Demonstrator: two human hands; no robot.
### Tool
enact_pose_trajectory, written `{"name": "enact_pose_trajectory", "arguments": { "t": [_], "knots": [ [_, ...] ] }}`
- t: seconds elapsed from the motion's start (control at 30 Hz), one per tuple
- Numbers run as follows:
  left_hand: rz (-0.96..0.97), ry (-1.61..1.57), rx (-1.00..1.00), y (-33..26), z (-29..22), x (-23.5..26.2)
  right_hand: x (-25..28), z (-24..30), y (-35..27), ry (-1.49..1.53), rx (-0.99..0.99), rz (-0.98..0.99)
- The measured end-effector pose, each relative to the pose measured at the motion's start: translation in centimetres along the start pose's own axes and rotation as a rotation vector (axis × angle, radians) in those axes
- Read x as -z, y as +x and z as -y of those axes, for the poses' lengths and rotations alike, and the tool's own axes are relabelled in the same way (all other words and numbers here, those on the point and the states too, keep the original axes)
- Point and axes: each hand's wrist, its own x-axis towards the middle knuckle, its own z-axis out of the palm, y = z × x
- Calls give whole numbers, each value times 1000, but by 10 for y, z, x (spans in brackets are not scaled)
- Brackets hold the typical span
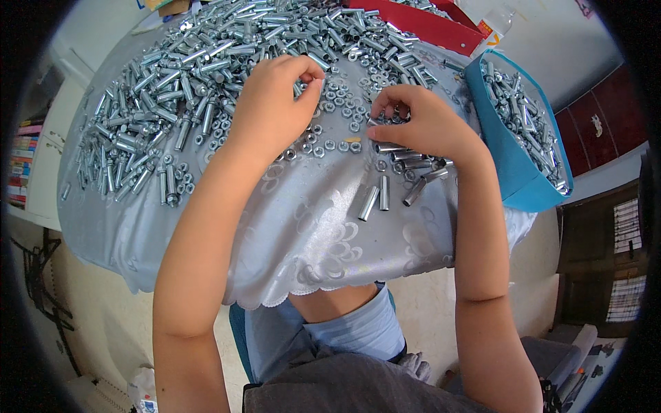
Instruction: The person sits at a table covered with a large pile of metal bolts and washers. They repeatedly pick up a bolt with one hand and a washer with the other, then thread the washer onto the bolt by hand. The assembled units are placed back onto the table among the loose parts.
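My left hand (275, 103) is over the inner edge of a big heap of metal bolts with sleeves (220, 62). Its thumb and forefinger close together at the tips; whatever lies between them is too small to make out. To its right, my right hand (427, 127) hovers above several loose metal sleeves (413, 165), its fingers curled toward the thumb. Anything in that grip cannot be made out. Hex nuts (337, 93) are scattered between the two hands. Two bare sleeves (369, 204) lie nearer to me on the pale patterned tablecloth (310, 227).
At the right edge of the table stands a teal fabric box (516, 162) full of bolts. Behind the heap is a red box (427, 24) with more metal parts, beside a clear bottle (497, 24). The cloth's scalloped edge hangs over my lap.
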Motion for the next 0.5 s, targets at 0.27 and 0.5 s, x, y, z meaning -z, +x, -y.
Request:
{"name": "enact_pose_trajectory", "arguments": {
  "t": [0.27,0.5],
  "knots": [
    [56,46,58,-1,3,-2,-6,-5,5,69,52,-182],
    [27,92,4,-3,5,-3,-4,-14,13,139,24,-433]
  ]
}}
